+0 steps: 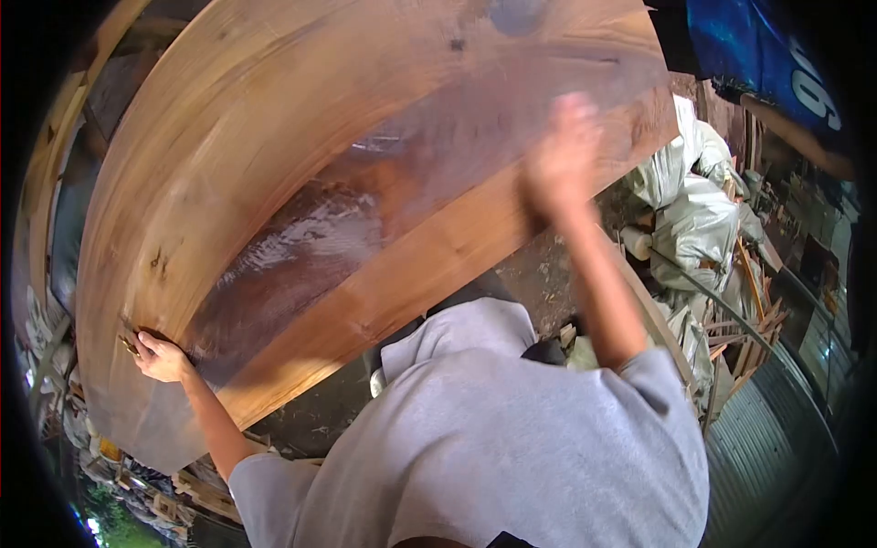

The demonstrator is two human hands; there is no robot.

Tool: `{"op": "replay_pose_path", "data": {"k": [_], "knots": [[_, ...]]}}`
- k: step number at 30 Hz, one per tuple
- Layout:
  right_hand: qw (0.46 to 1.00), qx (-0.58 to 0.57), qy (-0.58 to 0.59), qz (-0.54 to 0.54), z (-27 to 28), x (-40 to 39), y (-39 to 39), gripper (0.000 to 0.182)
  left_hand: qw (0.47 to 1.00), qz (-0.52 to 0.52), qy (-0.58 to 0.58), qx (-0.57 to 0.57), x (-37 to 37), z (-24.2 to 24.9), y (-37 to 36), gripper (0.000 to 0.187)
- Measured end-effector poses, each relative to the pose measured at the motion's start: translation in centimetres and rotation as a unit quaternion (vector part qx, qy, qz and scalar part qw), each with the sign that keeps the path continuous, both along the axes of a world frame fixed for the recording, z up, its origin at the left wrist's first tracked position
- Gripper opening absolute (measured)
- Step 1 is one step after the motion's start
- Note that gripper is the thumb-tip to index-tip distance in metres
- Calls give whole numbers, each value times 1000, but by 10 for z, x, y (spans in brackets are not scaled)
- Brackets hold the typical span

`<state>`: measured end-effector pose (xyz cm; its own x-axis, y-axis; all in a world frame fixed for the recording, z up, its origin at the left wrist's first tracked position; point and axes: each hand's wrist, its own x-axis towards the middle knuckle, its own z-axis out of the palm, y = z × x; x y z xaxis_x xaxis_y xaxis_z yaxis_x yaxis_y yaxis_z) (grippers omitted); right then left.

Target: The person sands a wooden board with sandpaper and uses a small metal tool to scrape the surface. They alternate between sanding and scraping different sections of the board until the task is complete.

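A large wooden slab (228,155) with a curved far edge stretches before me, its middle darker, with whitish smears (320,233) on the surface. At the slab's left end, my left hand (163,356) rests on the wood, its fingers closed round a small brownish thing (130,343) too small to name. Over the right part of the slab is my right hand (560,164), smeared by motion. Its fingers are too blurred to read, and whether it touches the wood cannot be made out.
Pale sacks (694,224) are heaped at the right, beside scrap wood strips (754,342) and corrugated sheet metal (754,457). Another person in a blue shirt (758,55) stands at the upper right, an arm showing. Wood offcuts (206,493) lie at the lower left.
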<state>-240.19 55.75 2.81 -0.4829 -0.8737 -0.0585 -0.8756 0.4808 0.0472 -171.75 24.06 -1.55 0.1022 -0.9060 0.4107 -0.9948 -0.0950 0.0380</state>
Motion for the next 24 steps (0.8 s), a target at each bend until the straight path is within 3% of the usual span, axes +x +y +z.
{"op": "replay_pose_path", "data": {"k": [1, 2, 4, 6, 7, 8, 9, 11, 14, 16, 19, 20, 21, 22, 23, 24], "knots": [[998, 16, -42, 35, 16, 79, -22, 74, 1000, -5, 7, 6, -4, 4, -1, 53], [979, 36, -197, 34, 31, 142, -35, 71, 1000, -15, 12, 17, -7, 9, 1, 53], [924, -54, -321, 201, 3, 240, -33, 69, 1000, 2, -4, 17, -6, 11, 6, 54], [913, -63, -261, 308, 2, 244, -43, 71, 999, -33, 26, 9, -18, 18, 7, 56], [904, -64, -290, 306, -2, 209, -43, 72, 1000, -10, 7, 24, -7, 11, 4, 57], [925, -67, -294, 230, 2, 158, -39, 70, 999, 10, -17, 43, 12, 5, 1, 58], [964, 8, -234, 130, 24, 96, -42, 71, 999, 1, -21, 41, 12, 7, 2, 59], [999, -22, -35, 1, 13, -33, -20, 73, 999, -9, -20, 30, 8, 6, 1, 60], [985, -54, 17, -165, -18, -210, 13, 74, 997, 38, -34, 63, 3, 6, -5, 60], [943, -50, -40, -328, -3, -265, 5, 72, 995, 62, -48, 64, 8, 4, -4, 60], [939, -89, -18, -332, -13, -223, -14, 69, 997, 41, -54, 38, 17, -2, -11, 60], [976, 14, 119, -179, -16, -169, -15, 70, 998, 31, -50, 30, 19, -3, -7, 60], [961, 112, 253, -18, -11, -85, -22, 72, 997, 45, -56, 39, 18, -2, -5, 60], [1000, -6, 25, 4, 34, 4, -47, 73, 997, 48, -53, 38, 17, -3, -5, 60], [993, 15, -110, 48, 31, 79, -49, 72, 998, 28, -54, 32, 18, -4, -7, 59], [957, -50, -274, 81, 13, 154, -38, 71, 998, 8, -56, 26, 19, -3, -6, 59]]}}
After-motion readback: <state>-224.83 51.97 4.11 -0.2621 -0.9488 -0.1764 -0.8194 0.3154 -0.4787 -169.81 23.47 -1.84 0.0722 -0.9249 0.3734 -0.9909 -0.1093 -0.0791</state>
